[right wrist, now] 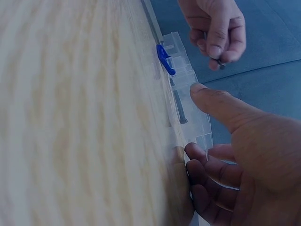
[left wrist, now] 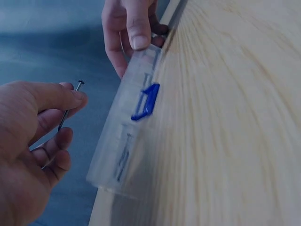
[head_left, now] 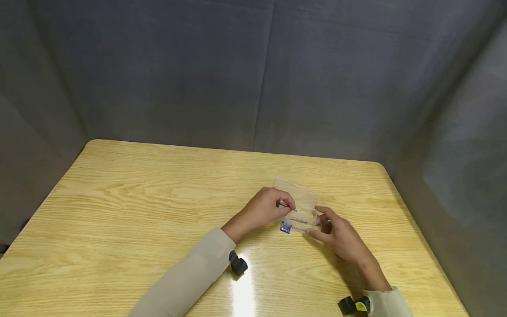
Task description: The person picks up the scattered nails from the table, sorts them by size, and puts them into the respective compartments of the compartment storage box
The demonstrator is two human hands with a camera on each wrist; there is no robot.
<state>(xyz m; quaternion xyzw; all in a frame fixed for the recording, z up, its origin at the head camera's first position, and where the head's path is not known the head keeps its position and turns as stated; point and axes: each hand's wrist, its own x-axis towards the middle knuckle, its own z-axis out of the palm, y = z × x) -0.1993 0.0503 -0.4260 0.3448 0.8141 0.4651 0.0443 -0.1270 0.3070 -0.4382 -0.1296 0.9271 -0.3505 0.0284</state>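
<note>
My left hand (head_left: 266, 206) pinches a thin metal nail (left wrist: 64, 116) between thumb and fingers, above a clear plastic box (left wrist: 106, 141). The nail's flat head (left wrist: 81, 83) sticks out past the thumb in the left wrist view. My right hand (head_left: 341, 237) grips the box at its right end, the thumb along the near side and the other fingers curled at the end and underside. The box's clear lid (head_left: 295, 190) is swung back away from me. A blue latch (head_left: 285, 227) hangs at the near side. Inside lie more nails (right wrist: 179, 106), seen through the wall.
The box stands on the right half of a wood-grain table (head_left: 158, 198). Grey cloth (head_left: 178, 79) hangs behind the table and along its sides. Each sleeve cuff carries a small black wrist camera (head_left: 238, 265).
</note>
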